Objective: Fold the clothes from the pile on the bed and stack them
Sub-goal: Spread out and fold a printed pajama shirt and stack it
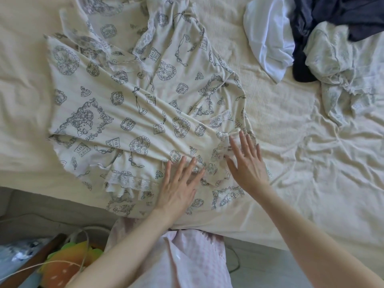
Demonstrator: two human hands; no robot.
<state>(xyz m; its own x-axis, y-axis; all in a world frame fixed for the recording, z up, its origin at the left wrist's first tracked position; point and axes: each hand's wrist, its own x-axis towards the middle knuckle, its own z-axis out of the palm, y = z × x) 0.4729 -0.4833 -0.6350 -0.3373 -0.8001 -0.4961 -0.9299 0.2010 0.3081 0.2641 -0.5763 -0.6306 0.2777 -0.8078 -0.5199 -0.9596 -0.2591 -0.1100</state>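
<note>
Left hand (179,183) and right hand (247,163) both flat, fingers spread, palms down on the near end of the printed nightdress (133,104). Neither grips anything; they press and smooth cloth only. Right fingertips (242,135) sit on a lace-trimmed bit, looks like neckline or cuff, can't tell which.

Largest first: bed (301,142) with a cream, wrinkled cover fills most of the frame. Nightdress sprawls from upper left to lower centre, partly doubled over itself, skirt fanned out toward the left. Unfolded pile (324,44) in the upper right: white garment (268,38), dark navy garment (336,15), pale crumpled printed piece (340,67), all overlapping. No finished stack in view. Small stuff lower left, off the bed: an orange and green soft item (68,265) and a cord, unclear what they are.

Step, by my read: flattening before the next fold. Task is early, pile barely touched.

Risks:
- Lower lace hem (124,181) hangs at the bed's near edge, lower centre. Any pull toward the body likely drags it off.
- Fabric looks thin and slippery. Smoothing one end may bunch the far end, upper left, where folds are already stacked unevenly.
- Lace trim could snag under fingers and twist the fold line.

Room: clear cover in the frame's centre right, between nightdress and pile, good for the stack. Left edge also open. Near edge is tight; work away from it.
</note>
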